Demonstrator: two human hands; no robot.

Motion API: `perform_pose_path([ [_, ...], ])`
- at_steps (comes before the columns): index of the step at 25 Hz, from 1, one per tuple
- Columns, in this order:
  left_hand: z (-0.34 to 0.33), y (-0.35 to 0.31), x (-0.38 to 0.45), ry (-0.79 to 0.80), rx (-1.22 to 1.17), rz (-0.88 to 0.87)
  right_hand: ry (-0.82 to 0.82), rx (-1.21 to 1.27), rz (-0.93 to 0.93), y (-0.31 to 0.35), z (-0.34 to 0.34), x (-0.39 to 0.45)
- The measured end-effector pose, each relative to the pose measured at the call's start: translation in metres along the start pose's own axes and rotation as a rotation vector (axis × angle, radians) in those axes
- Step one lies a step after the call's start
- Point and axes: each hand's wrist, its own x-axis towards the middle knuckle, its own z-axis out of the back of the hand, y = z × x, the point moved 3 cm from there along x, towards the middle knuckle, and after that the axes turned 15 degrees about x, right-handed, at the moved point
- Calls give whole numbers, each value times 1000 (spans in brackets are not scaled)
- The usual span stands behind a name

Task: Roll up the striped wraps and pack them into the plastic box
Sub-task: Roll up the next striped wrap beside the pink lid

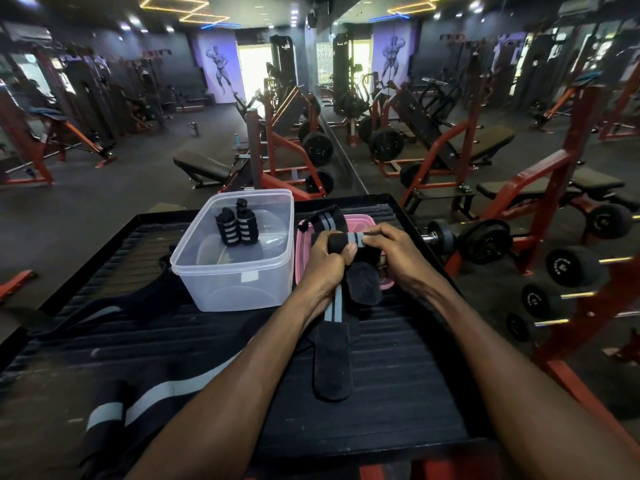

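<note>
rolling step under way: left hand (327,261) and right hand (391,249) both pinching a partly rolled striped wrap (346,241) above the pink lid (367,221), loose tail (333,341) trailing across the dark surface (398,393). two finished rolls (236,226) upright inside the plastic box (235,289), just left. next, probably: tighter turns along the tail, fastening, then transfer to the box.

left hand (325,263): just right of the plastic box (235,271), fingers curled, thumb up | right hand (391,247): farther right of the box, fingertips pinching | both forearms stretched forward, wrists near each other
</note>
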Motion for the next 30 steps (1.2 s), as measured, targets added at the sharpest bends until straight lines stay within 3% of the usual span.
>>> perform_pose_path([
  [7,-3,-1,2,75,-79,69,-4,-45,31,4,1,-3],
  [13,-2,1,1,-1,0,-36,36,132,-145,1,-4,-7],
  [21,0,-1,0,34,75,6,-14,-3,43,10,-2,-10],
  [26,1,-9,-2,-66,134,-90,-6,258,-33,10,-2,-8],
  [30,1,-7,-2,-50,119,-72,-55,190,58,9,2,-5],
])
